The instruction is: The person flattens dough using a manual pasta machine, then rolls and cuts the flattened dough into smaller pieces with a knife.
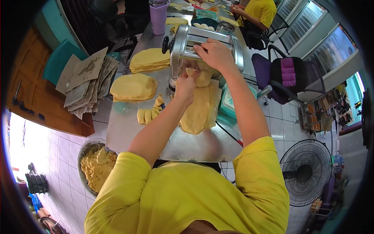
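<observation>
A silver dough roller machine (177, 48) with a black knob on its left stands in the middle of the metal table. My right hand (216, 54) rests on top of it by the roller slot, thumb and fingers apart. Below, at the machine's front, my left hand (185, 86) is closed on a piece of dough (192, 72). Flat yellow dough sheets (194, 115) lie stacked beneath, beside my left forearm. Two more stacks of dough sheets, a farther one (150, 59) and a nearer one (133, 87), sit on the left. Small folded dough pieces (148, 116) lie nearby.
A bowl of dough (97, 165) stands low at left, near flattened cardboard (87, 78) on a chair. A teal container (230, 103) sits right of the sheets. A purple tumbler (158, 17) stands behind. A co-worker in yellow (259, 13) sits beyond; a fan (306, 171) is at right.
</observation>
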Available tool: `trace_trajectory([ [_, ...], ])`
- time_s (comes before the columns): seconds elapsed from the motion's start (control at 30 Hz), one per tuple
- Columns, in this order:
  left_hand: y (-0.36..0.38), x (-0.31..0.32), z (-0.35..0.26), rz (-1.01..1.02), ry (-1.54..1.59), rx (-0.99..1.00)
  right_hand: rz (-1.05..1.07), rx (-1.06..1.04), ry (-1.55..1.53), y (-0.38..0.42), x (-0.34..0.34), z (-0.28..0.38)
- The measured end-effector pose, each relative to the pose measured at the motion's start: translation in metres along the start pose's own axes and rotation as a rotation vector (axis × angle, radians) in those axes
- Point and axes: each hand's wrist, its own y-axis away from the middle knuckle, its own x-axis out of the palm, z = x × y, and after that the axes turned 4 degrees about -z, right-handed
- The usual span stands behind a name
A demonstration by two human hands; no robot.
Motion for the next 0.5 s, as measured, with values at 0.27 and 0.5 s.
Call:
trace_trajectory([
  [0.27, 0.032, -0.007, -0.005, 0.033, -0.032, -0.068, -0.773, 0.139, -0.441, 0.070, 0.006, 0.021],
  [0.5, 0.052, -0.010, -0.012, 0.102, 0.054, -0.140, -0.615, 0.868, -1.483, 0.128, 0.057, 0.037],
])
